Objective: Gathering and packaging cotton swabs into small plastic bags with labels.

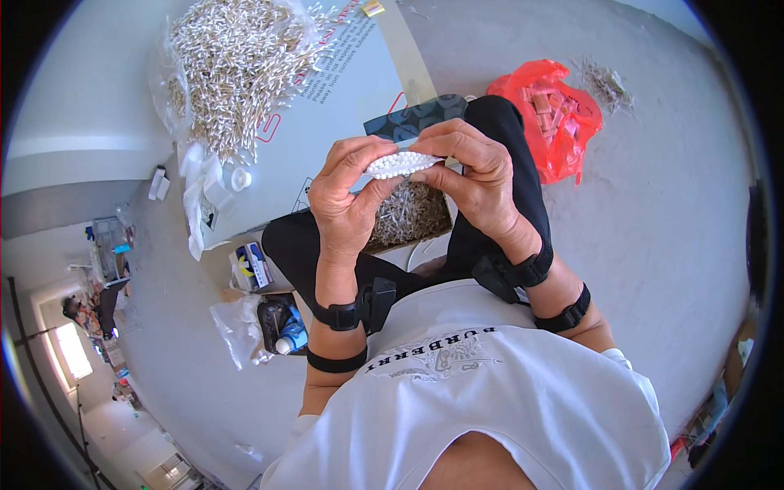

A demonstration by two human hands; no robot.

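Between my two hands is a packet of cotton swabs [402, 165], its many white tips facing up toward me. My left hand [347, 192] pinches the packet's left end between thumb and fingers. At the other end, my right hand [478, 175] grips it the same way, thumb below and fingers above. Just beneath my hands, an open box [443, 230] between my legs holds loose cotton swabs [408, 208]. A large heap of cotton swabs [237, 73] lies in a clear plastic bag on the table at the far left.
The pale table [351, 90] stands ahead, with a white tape roll [241, 180] near its left edge. A red plastic bag [510, 86] with pink packets sits on the floor at right. Left of my legs are a small blue-and-white box [255, 265] and a dark container with a bottle [292, 336].
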